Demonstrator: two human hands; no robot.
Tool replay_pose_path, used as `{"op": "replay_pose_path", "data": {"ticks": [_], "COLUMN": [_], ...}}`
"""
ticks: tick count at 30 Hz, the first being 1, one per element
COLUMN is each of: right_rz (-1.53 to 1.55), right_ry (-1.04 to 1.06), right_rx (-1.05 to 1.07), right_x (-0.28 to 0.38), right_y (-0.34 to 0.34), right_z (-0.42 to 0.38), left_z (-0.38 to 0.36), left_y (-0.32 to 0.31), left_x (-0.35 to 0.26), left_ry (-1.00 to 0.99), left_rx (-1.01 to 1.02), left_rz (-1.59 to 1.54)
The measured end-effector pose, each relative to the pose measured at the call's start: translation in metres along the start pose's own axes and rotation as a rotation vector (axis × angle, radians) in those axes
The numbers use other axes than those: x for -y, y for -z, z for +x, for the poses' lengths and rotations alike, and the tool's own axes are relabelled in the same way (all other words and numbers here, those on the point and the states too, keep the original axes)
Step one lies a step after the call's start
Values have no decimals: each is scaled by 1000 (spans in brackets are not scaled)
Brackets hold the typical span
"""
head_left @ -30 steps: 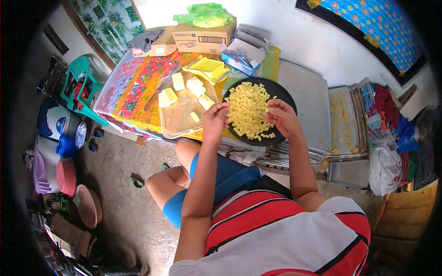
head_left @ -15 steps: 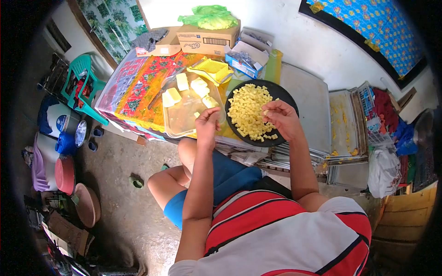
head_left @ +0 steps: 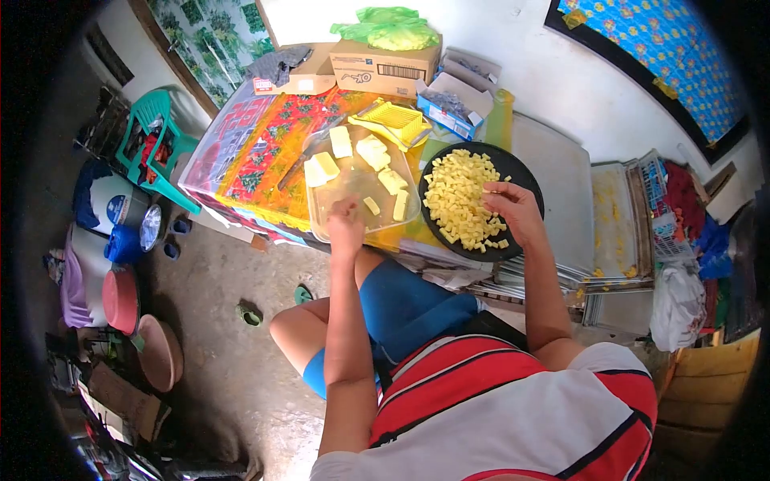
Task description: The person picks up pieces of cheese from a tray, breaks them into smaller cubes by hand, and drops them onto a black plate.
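My left hand (head_left: 346,228) is over the near left part of a clear plastic tray (head_left: 321,212), its fingers curled but smeared by motion. In the tray lie several pale yellow blocks (head_left: 322,170) and cut slabs, with a small strip (head_left: 371,206) just right of that hand. My right hand (head_left: 517,212) reaches over the right side of a round black pan (head_left: 525,172). Its fingers are pinched together, and what they hold is too small to make out. Many small yellow cubes (head_left: 461,196) are heaped in the pan beside the fingertips.
Behind the tray are a yellow plastic basket (head_left: 397,120), a blue-white box (head_left: 453,104) and a cardboard box (head_left: 385,68) topped by a green bag (head_left: 389,28). Stacked flat trays (head_left: 553,184) stand right of the pan. A green chair (head_left: 160,144) is left of the table.
My left hand has moved left and toward me, away from the slabs, uncovering the small strip. My right hand remains at the pan's right side. The whole view has shifted slightly.
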State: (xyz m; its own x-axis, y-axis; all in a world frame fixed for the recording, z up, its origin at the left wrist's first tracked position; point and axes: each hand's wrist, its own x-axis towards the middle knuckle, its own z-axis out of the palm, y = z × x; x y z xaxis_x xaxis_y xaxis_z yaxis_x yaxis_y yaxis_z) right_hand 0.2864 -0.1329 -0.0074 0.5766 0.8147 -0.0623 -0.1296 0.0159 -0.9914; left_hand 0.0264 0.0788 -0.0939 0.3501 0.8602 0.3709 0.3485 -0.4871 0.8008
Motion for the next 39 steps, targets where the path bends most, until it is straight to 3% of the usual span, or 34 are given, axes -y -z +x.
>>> {"op": "replay_pose_path", "data": {"ticks": [2,3,10,15,21,27,30,33,36,39], "right_rz": [4,14,320,167,122,85,127,194,288,280], "right_ry": [-20,-27,-118,-149,-172,-240,-250,-231,-163,-42], "right_rx": [-21,-24,10,77,112,123,143,195,254,315], "right_x": [5,6,-12,-11,-17,-22,-16,-20,-17,-7], "right_y": [-3,-4,-12,-39,-52,-64,-73,-86,-106,-126], "right_z": [2,2,13,17,22,19,15,13,10,4], "left_z": [1,3,18,10,21,22,20,14,7,-3], "left_y": [-5,-6,19,33,33,21,28,32,36,32], "left_x": [-2,-7,9,1,-33,-29,-35,-22,-28,-43], "left_ry": [-274,-165,-106,-58,317,325,374,444,419,427], "left_rx": [70,153,150,288,647,653,571,445,384,366], "left_rz": [223,165,243,277,655,653,467,-394,-983,-1352]}}
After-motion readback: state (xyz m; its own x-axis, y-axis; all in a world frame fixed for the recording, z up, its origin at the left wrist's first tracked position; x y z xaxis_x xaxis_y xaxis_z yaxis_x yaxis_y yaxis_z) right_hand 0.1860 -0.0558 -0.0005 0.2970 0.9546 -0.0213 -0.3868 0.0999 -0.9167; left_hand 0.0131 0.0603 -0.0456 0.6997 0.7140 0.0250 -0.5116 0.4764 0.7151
